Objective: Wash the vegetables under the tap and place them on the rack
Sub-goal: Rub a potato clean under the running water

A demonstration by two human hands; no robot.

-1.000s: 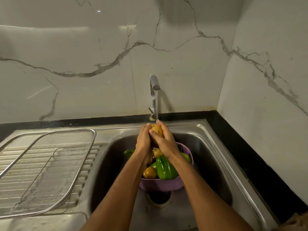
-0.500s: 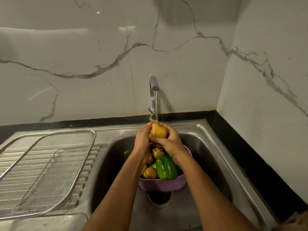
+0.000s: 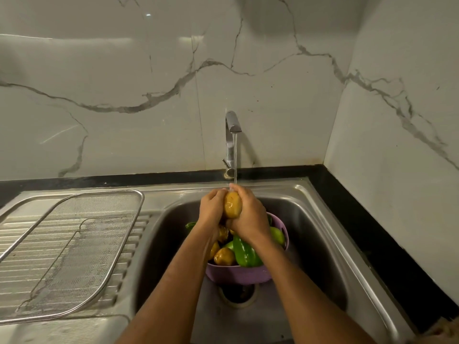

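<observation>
A wet yellow-brown potato [image 3: 233, 204] is held between both hands under the running stream from the steel tap [image 3: 232, 125]. My left hand [image 3: 213, 207] grips its left side, my right hand [image 3: 250, 214] wraps its right side and underside. Below them a purple bowl [image 3: 238, 274] stands in the sink [image 3: 320, 244], holding more potatoes [image 3: 224, 256] and green peppers [image 3: 244, 252]. The wire mesh rack [image 3: 74, 244] lies on the drainboard to the left, with nothing on it.
The sink drain [image 3: 237, 292] shows just in front of the bowl. A black counter strip [image 3: 372, 232] runs behind and to the right of the sink, against marble walls. The ridged drainboard [image 3: 15, 234] extends left under the rack.
The potato has been turned in my hands from lying across to standing more upright under the stream; both hands shifted slightly around it. The bowl and rack have not moved.
</observation>
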